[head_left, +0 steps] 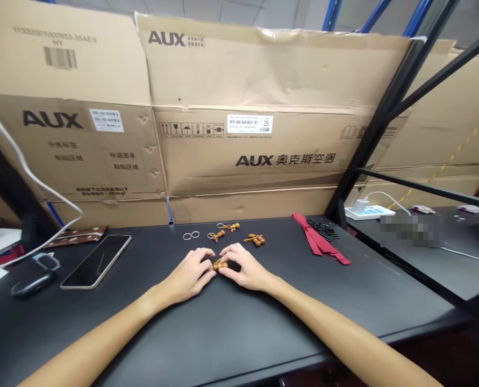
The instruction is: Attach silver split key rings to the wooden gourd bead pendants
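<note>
Both hands meet over the middle of the black table. My right hand (pixel 242 269) has its thumb and fingers closed around a small brown gourd charm (pixel 222 265) with a yellowish cord. My left hand (pixel 193 274) is at the charm's left end, fingers curled and tips together; whatever is between them is too small to make out. Behind the hands lie two gourd charms with metal rings, a nearer one (pixel 217 235) and a farther one (pixel 233 227). Another gourd charm (pixel 257 239) with a cord rests farther right. Two loose metal rings (pixel 191 235) lie at the back left.
A smartphone (pixel 98 262) lies left, beside a dark rounded object (pixel 33 283) and a brown patterned pouch (pixel 78 235). Red ribbon strips (pixel 320 240) and a pile of black pieces (pixel 323 229) are at back right. Cardboard (pixel 247 177) walls the rear; a black metal post (pixel 364 129) stands right.
</note>
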### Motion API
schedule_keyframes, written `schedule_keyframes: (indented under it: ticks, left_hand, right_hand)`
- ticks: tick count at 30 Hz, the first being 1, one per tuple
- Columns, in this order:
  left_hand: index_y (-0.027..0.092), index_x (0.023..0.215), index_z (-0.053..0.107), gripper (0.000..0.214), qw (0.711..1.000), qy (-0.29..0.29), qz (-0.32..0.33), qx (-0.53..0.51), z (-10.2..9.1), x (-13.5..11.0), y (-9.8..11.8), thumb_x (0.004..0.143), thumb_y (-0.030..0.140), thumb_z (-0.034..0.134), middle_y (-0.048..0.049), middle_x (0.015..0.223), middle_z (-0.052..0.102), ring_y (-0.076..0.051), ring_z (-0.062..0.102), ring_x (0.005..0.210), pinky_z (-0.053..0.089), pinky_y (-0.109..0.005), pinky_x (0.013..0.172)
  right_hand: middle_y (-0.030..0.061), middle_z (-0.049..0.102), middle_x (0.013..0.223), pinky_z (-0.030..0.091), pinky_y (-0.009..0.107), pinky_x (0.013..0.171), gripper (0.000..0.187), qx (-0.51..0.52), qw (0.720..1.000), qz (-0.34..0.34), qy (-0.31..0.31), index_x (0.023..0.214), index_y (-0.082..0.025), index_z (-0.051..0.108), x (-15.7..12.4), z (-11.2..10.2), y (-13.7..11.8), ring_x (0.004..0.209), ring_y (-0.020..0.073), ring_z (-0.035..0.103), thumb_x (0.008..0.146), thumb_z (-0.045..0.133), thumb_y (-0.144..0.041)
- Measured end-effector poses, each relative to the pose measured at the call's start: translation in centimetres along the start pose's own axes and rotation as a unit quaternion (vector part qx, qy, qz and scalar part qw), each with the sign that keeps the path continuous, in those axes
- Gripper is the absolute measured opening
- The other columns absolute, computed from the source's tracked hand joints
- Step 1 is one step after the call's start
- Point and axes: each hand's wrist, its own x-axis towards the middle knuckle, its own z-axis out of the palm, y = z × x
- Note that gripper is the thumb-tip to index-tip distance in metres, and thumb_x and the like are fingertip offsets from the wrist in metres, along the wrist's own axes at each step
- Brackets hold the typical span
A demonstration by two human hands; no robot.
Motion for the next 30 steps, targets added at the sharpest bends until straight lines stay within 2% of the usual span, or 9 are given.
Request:
schedule_keyframes:
  ticks: [7, 12, 20, 24, 27, 30]
  left_hand:
    - [0.019, 0.084, 0.065, 0.021, 1.0, 0.015, 0.006, -0.006, 0.5, 0.0, -0.8, 0.094, 0.023, 0.046, -0.0082, 0.12, 0.052, -0.022, 0.052, 0.104, 0.045, -0.038, 0.091]
    - [0.019, 0.081, 0.064, 0.021, 0.999, 0.022, -0.02, -0.043, 0.6, 0.1, -1.2, 0.093, 0.024, 0.048, -0.0074, 0.118, 0.053, -0.022, 0.053, 0.106, 0.044, -0.037, 0.095]
    - [0.018, 0.079, 0.063, 0.025, 0.989, 0.015, -0.079, -0.126, -0.2, 0.6, -1.6, 0.094, 0.031, 0.048, -0.005, 0.113, 0.055, -0.017, 0.058, 0.097, 0.045, -0.031, 0.092]
    - [0.019, 0.079, 0.061, 0.022, 0.99, 0.017, -0.085, -0.108, 0.1, 0.5, -1.6, 0.094, 0.028, 0.047, -0.0052, 0.112, 0.055, -0.017, 0.058, 0.096, 0.045, -0.031, 0.09]
    - [0.019, 0.083, 0.059, 0.017, 0.994, 0.023, -0.076, -0.068, 0.4, 0.3, -1.3, 0.093, 0.027, 0.048, -0.0063, 0.112, 0.055, -0.02, 0.056, 0.101, 0.044, -0.035, 0.092]
    - [0.02, 0.089, 0.057, 0.009, 0.998, 0.022, -0.055, -0.033, 0.3, 0.1, -0.8, 0.091, 0.026, 0.051, -0.0061, 0.112, 0.055, -0.021, 0.054, 0.102, 0.044, -0.036, 0.089]
  right_hand:
    - [0.0053, 0.063, 0.1, 0.043, 0.039, 0.09, 0.008, -0.055, 0.997, 0.038, 0.025, 0.084, -0.021, 0.064, 0.0, 0.2, 1.1, 0.098, 0.0208, 0.054, 0.085, 0.064, -0.03]
    - [0.0062, 0.063, 0.101, 0.043, 0.04, 0.088, 0.01, -0.083, 0.995, 0.045, 0.037, 0.084, -0.021, 0.064, 0.1, 0.2, 1.2, 0.098, 0.0221, 0.054, 0.084, 0.064, -0.031]
    - [0.0061, 0.063, 0.101, 0.044, 0.039, 0.087, 0.009, -0.08, 0.993, 0.053, 0.062, 0.078, -0.02, 0.061, 0.2, 0.0, 0.6, 0.094, 0.0213, 0.054, 0.083, 0.063, -0.027]
    - [0.006, 0.062, 0.101, 0.043, 0.039, 0.089, 0.009, -0.077, 0.995, 0.046, 0.043, 0.08, -0.02, 0.06, 0.1, -0.1, 1.0, 0.096, 0.0215, 0.053, 0.083, 0.063, -0.028]
    - [0.0058, 0.061, 0.1, 0.043, 0.039, 0.09, 0.009, -0.086, 0.995, 0.042, 0.019, 0.088, -0.021, 0.059, -0.1, -0.3, 1.2, 0.096, 0.0219, 0.052, 0.084, 0.062, -0.028]
    - [0.0063, 0.059, 0.099, 0.043, 0.039, 0.086, 0.016, -0.107, 0.993, 0.044, 0.032, 0.096, -0.021, 0.058, -0.1, -0.5, 0.9, 0.093, 0.0221, 0.05, 0.083, 0.063, -0.027]
